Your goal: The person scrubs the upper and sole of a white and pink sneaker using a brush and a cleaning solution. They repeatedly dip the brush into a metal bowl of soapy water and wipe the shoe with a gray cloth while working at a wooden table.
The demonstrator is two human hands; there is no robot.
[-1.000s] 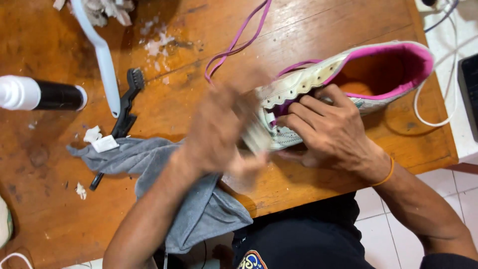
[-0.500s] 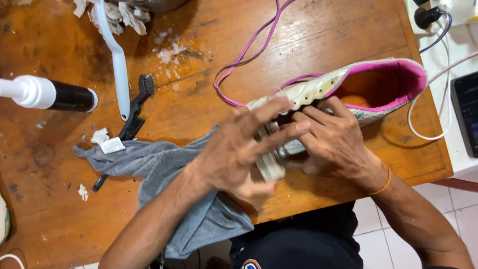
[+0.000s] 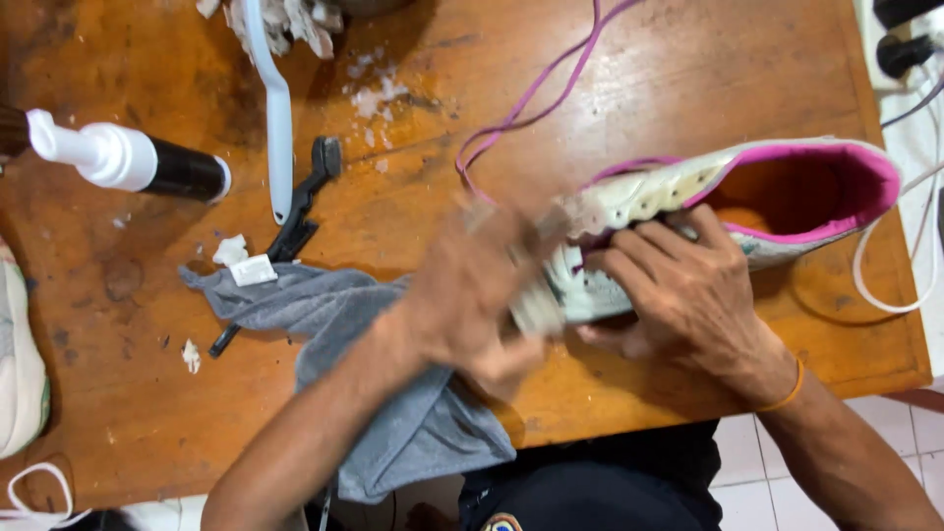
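A white sneaker [image 3: 649, 192] with a pink lining lies on its side on the wooden table [image 3: 688, 69], its opening toward the right. My right hand [image 3: 688, 295] grips its middle from below, fingers curled over the side. My left hand [image 3: 472, 295] is blurred with motion and covers the shoe's toe; whether it holds anything there is hidden. A grey cloth [image 3: 344, 315] lies under my left forearm and hangs over the table's near edge. A loose pink lace [image 3: 531, 98] runs away from the shoe toward the far side.
A black spray bottle with a white nozzle [image 3: 138, 162] lies at the left. A white brush handle [image 3: 275, 118] and a black brush [image 3: 300, 211] lie beside it, with white scraps [image 3: 246, 265]. Another pale shoe [image 3: 20, 364] is at the left edge. White cable [image 3: 885, 285] loops at the right.
My left hand has been moving back and forth over the shoe's toe, its fingers spread half a second ago and blurred now. The right hand keeps its hold on the shoe.
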